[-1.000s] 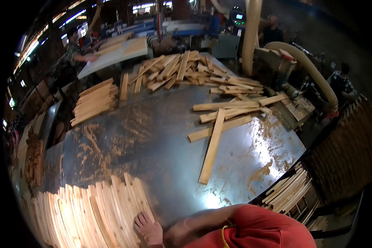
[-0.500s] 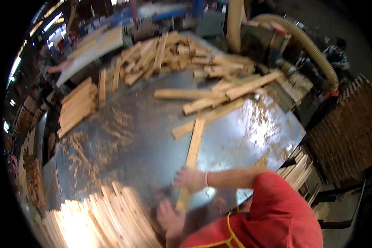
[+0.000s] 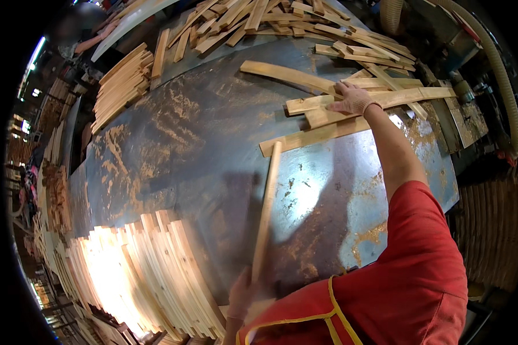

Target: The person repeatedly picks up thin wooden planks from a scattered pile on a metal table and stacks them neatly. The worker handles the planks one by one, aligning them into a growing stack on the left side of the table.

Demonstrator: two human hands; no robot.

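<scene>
My left hand (image 3: 243, 296), somewhat blurred, is closed around the near end of a narrow wooden strip (image 3: 266, 213). The strip points away from me, and its far end meets a board (image 3: 316, 138) lying crosswise. Farther off to the right, my right hand (image 3: 351, 99) rests with fingers spread on a loose group of boards. Under and beside it are a short board (image 3: 308, 104) and a longer board (image 3: 403, 99). Another long board (image 3: 288, 75) slants in toward my fingertips from the left. A knitted cuff shows at my right wrist.
Pale strips (image 3: 161, 270) stand in a close row at the near left of the metal table (image 3: 213, 132). Farther back lie a neat stack (image 3: 121, 86) and a heaped pile of boards (image 3: 259, 17). A ribbed hose (image 3: 503, 75) curves at right. Another person's hand (image 3: 106, 29) touches a pale panel.
My right hand has left the strip and reached forward right to the boards. The strip has turned slightly, its near end still by my left hand. The view has shifted.
</scene>
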